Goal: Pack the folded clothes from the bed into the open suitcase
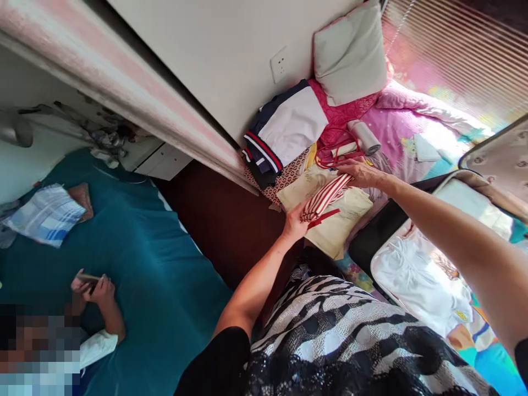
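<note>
A folded red-and-white striped cloth (pixel 325 199) lies on a cream folded garment (pixel 330 225) at the edge of a pink bed. My left hand (pixel 296 221) grips the near end of the striped cloth. My right hand (pixel 358 171) rests closed on its far end. A red cord (pixel 330 157) and a grey-white roll (pixel 365 136) lie just beyond my right hand.
A navy, white and red folded garment (pixel 284 129) and a pale pillow (pixel 350 52) sit against the wall. An open suitcase (pixel 416 269) with white clothing lies at right. On the teal bed (pixel 157 286) at left, another person holds a phone (pixel 88 279).
</note>
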Demonstrator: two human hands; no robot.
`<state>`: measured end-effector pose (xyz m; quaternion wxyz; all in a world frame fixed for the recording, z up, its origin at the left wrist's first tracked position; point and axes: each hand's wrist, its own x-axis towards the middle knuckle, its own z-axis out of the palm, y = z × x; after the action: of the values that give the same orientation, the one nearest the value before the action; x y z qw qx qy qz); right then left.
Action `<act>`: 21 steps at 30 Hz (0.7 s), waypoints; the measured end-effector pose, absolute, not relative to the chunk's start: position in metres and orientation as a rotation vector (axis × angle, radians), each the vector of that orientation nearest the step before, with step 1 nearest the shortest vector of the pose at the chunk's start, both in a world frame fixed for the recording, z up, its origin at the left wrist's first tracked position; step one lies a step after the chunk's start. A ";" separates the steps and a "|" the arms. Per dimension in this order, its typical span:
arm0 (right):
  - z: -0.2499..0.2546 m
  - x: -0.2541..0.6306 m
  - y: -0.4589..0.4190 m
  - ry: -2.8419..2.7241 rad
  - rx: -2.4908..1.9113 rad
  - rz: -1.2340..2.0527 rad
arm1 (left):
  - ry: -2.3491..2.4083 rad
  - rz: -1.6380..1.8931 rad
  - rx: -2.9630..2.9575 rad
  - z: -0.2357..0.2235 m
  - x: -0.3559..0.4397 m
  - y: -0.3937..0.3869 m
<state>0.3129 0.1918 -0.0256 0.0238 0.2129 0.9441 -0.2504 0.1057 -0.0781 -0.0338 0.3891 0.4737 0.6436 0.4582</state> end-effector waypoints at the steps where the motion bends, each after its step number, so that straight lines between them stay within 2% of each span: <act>1: -0.014 0.323 0.184 2.935 0.645 -0.809 | 1.596 1.180 1.187 -0.021 0.098 -0.082; 5: 0.044 0.372 0.127 2.998 0.714 -0.943 | 1.464 1.183 1.193 0.028 0.076 -0.099; 10: 0.110 0.451 0.039 3.048 1.020 -1.116 | 1.410 1.033 1.222 0.051 0.092 -0.098; 15: 0.143 0.572 -0.028 2.693 1.484 -1.275 | 1.171 0.872 0.984 0.056 0.205 -0.089; 21: 0.140 0.726 -0.079 2.231 1.998 -1.216 | 0.888 0.544 0.634 0.034 0.388 -0.063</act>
<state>0.7258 -0.0787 0.1396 -0.0454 0.6176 0.6894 -0.3758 0.3883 -0.0632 0.0336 0.8199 0.2975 0.4170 0.2556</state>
